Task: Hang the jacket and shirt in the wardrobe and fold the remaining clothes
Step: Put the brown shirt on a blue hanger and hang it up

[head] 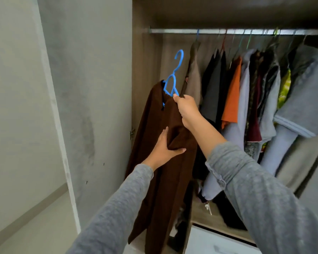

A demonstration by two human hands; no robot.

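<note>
Jacket (149, 116) ready for the rail (228, 31)
Right hand (186, 109) pinches the hanger (175, 84) to lift; left hand (163, 147) clutches a fold, steadying it.

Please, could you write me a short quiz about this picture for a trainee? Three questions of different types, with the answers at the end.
1. True or false: the hook of the blue hanger already sits on the wardrobe rail.
2. Which hand holds the blue hanger? A) left B) right C) neither
3. What does the left hand grip?

Key
1. False: the hook is in the air, below the rail.
2. B: the right hand holds it at its base.
3. A fold of the brown garment that hangs on the hanger.
</note>
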